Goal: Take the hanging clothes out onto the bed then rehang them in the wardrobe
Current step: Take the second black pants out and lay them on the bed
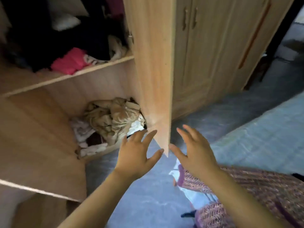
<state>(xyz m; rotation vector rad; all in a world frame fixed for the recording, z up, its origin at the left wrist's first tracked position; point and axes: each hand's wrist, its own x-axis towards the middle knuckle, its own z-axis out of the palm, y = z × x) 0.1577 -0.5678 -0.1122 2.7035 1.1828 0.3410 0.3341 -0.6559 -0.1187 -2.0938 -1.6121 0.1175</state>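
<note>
Head view shows both hands empty with fingers spread, left hand (137,155) and right hand (195,153) flanking the lower edge of the open wardrobe door (154,76), probably to swing it. Dark hanging clothes (54,30) remain inside above the shelf (69,76); the bed (271,129) lies to the right.

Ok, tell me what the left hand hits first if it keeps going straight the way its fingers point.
Probably the open wardrobe door: the left hand is spread open, fingertips aimed up at the door's lower edge. Depth is unclear; it could slip past to the crumpled beige cloth behind.
</note>
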